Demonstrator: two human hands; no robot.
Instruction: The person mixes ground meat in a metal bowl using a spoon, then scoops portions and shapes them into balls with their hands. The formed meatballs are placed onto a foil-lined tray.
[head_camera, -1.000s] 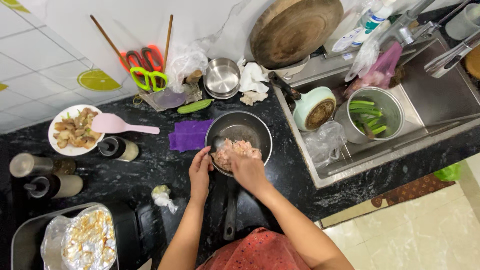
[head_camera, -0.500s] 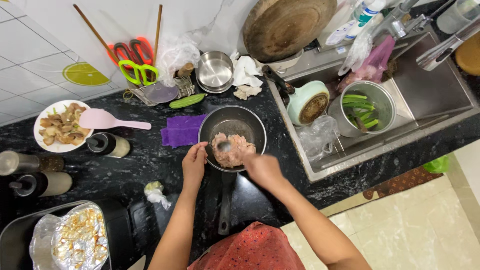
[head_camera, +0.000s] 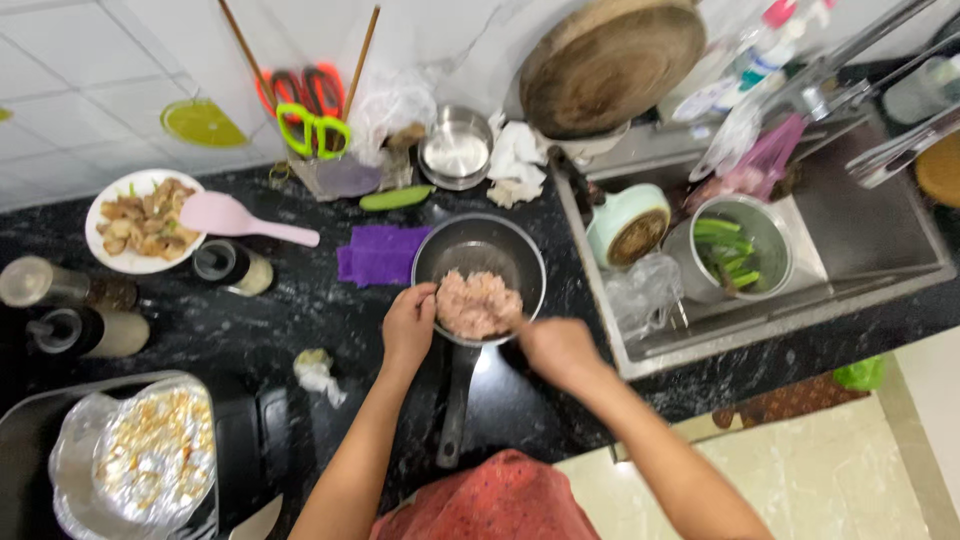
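Observation:
A steel bowl stands on the black counter and holds a lump of pink minced meat. My left hand grips the bowl's near left rim, thumb by the meat. My right hand rests at the near right rim with its fingers curled against the edge of the meat; the fingertips are hidden. A dark handle sticks out from under the bowl toward me.
Behind the bowl lie a purple cloth, a green vegetable and a small steel bowl. A plate of cooked food and a pink spatula sit left. The sink holds a pot of greens. A foil-lined tray is near left.
My right hand has drawn back from over the meat to the bowl's near right rim. My left hand has stayed on the left rim. The view has shifted slightly.

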